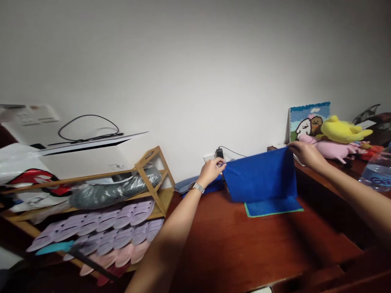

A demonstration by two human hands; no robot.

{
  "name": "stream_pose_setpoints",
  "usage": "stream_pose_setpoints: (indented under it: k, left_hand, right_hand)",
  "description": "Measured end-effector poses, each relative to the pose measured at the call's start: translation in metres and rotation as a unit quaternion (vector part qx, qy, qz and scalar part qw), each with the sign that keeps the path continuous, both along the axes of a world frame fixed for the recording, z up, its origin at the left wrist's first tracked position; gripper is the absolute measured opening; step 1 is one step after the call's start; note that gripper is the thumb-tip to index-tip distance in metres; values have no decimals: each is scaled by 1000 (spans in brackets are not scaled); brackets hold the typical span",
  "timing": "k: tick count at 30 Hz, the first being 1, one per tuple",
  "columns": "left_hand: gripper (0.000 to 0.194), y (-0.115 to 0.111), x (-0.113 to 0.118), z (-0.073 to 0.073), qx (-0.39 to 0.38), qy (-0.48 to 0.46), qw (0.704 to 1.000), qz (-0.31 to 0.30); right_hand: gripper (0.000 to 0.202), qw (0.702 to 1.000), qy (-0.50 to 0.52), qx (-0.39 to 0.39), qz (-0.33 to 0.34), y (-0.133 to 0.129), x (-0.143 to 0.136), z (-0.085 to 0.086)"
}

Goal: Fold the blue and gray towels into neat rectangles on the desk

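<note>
A blue cloth (261,175) hangs stretched between my two hands above the brown wooden tabletop (226,244). My left hand (211,171), with a watch on its wrist, pinches the cloth's upper left corner. At the upper right corner, my right hand (304,154) is closed on the same cloth. The lower part of the cloth, edged in green, lies on the tabletop. Behind my left hand there is more folded blue fabric (186,184) against the wall.
On the left stands a wooden rack (159,193) with several lilac and pink clogs (122,217) and a white box (88,160). A black plug (219,153) is at the wall. Yellow (343,129) and pink plush toys (328,147), a dog picture (310,118) and a water bottle (377,173) are to the right.
</note>
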State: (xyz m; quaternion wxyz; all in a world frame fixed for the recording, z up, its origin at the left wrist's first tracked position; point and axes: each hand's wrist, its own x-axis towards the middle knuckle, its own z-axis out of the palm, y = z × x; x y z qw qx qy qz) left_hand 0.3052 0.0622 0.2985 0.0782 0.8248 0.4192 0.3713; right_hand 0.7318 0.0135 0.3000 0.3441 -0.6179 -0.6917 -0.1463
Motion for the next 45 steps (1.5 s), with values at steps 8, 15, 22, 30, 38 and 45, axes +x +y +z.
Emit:
stream_pose_setpoints:
  k: [8, 15, 22, 30, 38, 45]
  left_hand:
    - [12, 53, 56, -79, 102, 155, 982, 38]
    - [9, 27, 86, -223, 53, 270, 961, -17]
    - [19, 6, 80, -262, 59, 326, 943, -9]
    - [20, -31, 44, -244, 107, 395, 907, -100]
    - [16, -61, -40, -230, 95, 384, 917, -40]
    - [17, -99, -178, -256, 33, 286, 945, 154]
  right_hand:
    - [33, 991, 32, -3, -133, 47, 20, -72]
    - [38, 945, -11, -258, -199, 16, 10, -236]
    - [48, 943, -14, -284, -173, -5, 26, -283]
    - [52, 937, -73, -282, -191, -7, 18, -285]
    - [39, 972, -172, -131, -90, -15, -107, -270]
    - [36, 969, -179, -152, 81, 24, -253, -254]
